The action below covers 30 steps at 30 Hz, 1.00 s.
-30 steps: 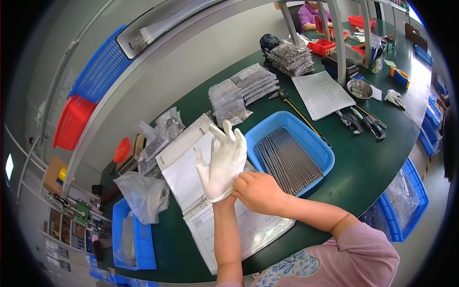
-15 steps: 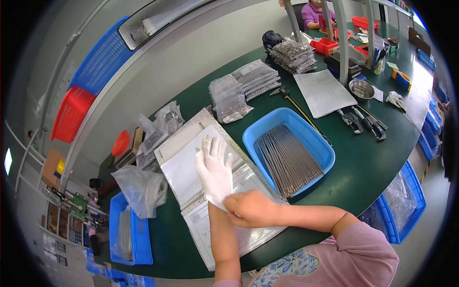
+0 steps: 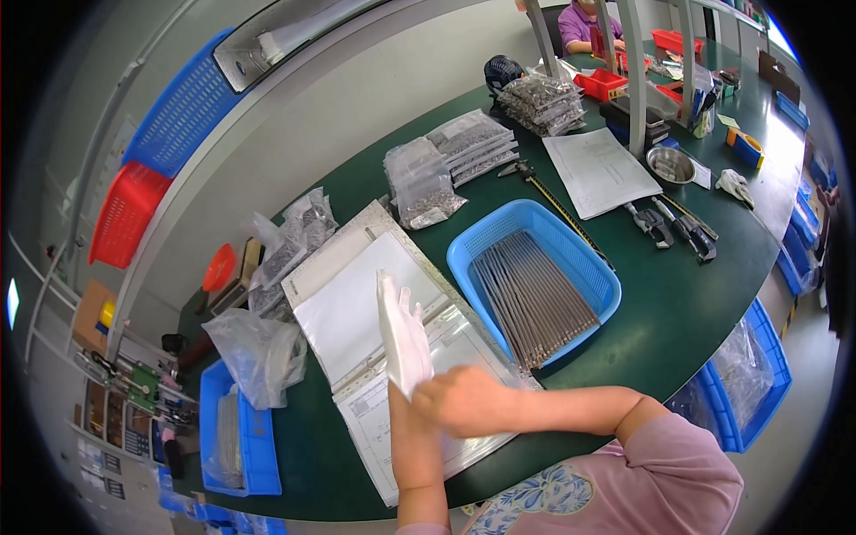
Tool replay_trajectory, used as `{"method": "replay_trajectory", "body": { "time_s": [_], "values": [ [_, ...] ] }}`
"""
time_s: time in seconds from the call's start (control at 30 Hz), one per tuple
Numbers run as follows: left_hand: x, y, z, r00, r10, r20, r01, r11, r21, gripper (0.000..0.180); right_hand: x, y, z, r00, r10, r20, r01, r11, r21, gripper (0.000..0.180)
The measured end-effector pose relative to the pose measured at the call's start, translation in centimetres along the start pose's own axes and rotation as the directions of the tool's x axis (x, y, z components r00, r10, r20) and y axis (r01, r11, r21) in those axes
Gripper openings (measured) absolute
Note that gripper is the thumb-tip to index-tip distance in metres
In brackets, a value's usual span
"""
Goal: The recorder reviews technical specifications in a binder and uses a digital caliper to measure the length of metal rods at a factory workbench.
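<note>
My left hand (image 3: 403, 332) wears a thin white glove and stands edge-on, fingers straight and pointing up, holding nothing. My bare right hand (image 3: 462, 403) is closed around the glove's cuff at the left wrist. Both hands hover over an open white binder (image 3: 352, 308) with clear plastic sleeves, lying on the green table (image 3: 678, 312). Just to the right stands a blue basket (image 3: 486, 242) filled with several long grey metal rods (image 3: 535, 299).
Bags of small metal parts (image 3: 446, 165) lie behind the binder, more bags (image 3: 259, 352) to its left. A caliper (image 3: 557, 201), a paper sheet (image 3: 602, 171), a metal bowl (image 3: 670, 165) and pliers (image 3: 682, 227) lie to the right. Another person (image 3: 593, 22) sits far back.
My gloved left hand has turned from palm-flat with spread fingers to edge-on with fingers together. My right hand has slid down along the wrist, holding the cuff.
</note>
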<state>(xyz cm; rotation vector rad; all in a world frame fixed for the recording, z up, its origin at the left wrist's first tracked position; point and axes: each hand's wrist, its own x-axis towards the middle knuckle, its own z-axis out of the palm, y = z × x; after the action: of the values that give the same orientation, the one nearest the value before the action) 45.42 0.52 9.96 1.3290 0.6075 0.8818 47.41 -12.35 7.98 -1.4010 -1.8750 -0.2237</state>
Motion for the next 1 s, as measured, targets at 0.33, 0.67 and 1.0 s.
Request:
{"method": "replay_trajectory", "body": {
  "time_s": [0.33,0.67,1.0],
  "values": [
    [1.0,-2.1,-2.5,0.986,0.156,-0.055,-0.094,0.799,0.595,0.080,0.6,1.0,0.0,0.991,0.124,-0.051,-0.127,0.991,-0.044,0.016],
    [-0.6,-2.4,1.8,0.904,0.349,0.245,-0.164,-0.246,0.955,0.068,1.7,2.6,1.0,0.973,0.129,-0.192,-0.163,0.971,-0.176,0.020],
    [-2.4,-0.6,2.2,0.882,0.287,0.374,-0.462,0.375,0.803,0.065,0.5,-1.5,2.0,0.961,0.102,-0.258,-0.064,0.986,0.152,0.015]
  ]
}}
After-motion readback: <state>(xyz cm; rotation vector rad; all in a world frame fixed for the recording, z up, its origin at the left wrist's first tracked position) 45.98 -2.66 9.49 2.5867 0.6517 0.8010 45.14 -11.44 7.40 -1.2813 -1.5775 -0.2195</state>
